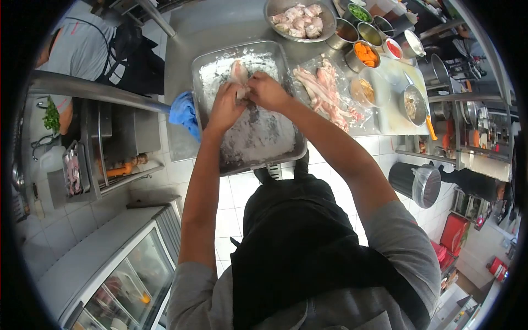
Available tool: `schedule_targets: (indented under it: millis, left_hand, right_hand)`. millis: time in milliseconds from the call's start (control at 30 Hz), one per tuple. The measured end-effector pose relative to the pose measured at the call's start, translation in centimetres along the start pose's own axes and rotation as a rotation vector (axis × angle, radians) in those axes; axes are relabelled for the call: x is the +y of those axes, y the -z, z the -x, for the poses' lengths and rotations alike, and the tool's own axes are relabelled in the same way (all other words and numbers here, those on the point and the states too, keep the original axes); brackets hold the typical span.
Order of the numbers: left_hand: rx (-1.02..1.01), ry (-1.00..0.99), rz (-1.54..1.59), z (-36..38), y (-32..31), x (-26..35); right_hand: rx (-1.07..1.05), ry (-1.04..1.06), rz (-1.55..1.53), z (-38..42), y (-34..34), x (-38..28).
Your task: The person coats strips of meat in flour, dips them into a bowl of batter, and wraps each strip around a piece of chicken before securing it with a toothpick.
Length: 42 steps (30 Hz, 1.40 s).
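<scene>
Both of my hands are together over a deep metal tray (196,74) that holds white flour (264,135). A pale pink piece of meat (238,70) is between them, its upper end showing above the fingers. My left hand (227,104) is closed on the meat from the left side. From the right, my right hand (267,91) has its fingers closed on the same piece. The fingertips partly hide the meat's lower end. Just right of the tray, long strips of raw meat (324,93) lie on clear plastic.
A metal bowl of meat pieces (300,22) is at the top. Containers of carrots (366,54) and greens (359,13) stand right of it. A knife (430,127) and a bowl (413,104) rest on a white board (393,118). A blue cloth (185,113) lies left; a co-worker (91,47) stands upper left.
</scene>
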<state>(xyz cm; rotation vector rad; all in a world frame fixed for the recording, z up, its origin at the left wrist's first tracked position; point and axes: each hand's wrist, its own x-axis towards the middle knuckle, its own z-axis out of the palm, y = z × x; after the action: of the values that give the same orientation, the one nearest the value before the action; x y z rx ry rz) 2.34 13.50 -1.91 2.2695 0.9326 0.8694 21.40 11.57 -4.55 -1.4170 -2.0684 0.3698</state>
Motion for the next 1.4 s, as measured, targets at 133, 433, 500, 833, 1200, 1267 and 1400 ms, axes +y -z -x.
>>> schedule_targets:
  millis: [133, 433, 500, 833, 1200, 1267, 1400]
  left_hand:
    - [-0.056, 0.033, -0.082, -1.2, -0.5, -1.6]
    - [-0.133, 0.184, 0.054, -3.2, 0.7, -3.7]
    - [-0.169, 0.239, 0.073, -3.3, 1.4, -3.4]
    - [0.001, 0.044, -0.199, 3.3, 6.3, 0.4]
    - [-0.254, 0.062, -0.144, 4.7, 3.8, 1.3]
    - [-0.263, 0.099, -0.2, 4.3, 3.4, 1.2]
    - [-0.333, 0.16, -0.191, 3.1, 3.7, 0.9]
  right_hand:
    - [-0.091, -0.06, -0.007, -1.6, 0.1, 0.7]
    - [-0.041, -0.058, -0.113, -2.7, 0.9, 0.1]
    - [-0.064, -0.09, -0.147, -3.0, 0.3, -0.3]
    - [-0.12, -0.143, -0.291, 2.6, -1.2, -4.1]
    - [-0.3, -0.216, -0.166, 1.0, 0.1, -4.5]
    - [-0.372, -0.301, -0.206, 1.1, 0.6, -5.3]
    - [-0.05, -0.136, -0.179, 2.6, 0.0, -6.2]
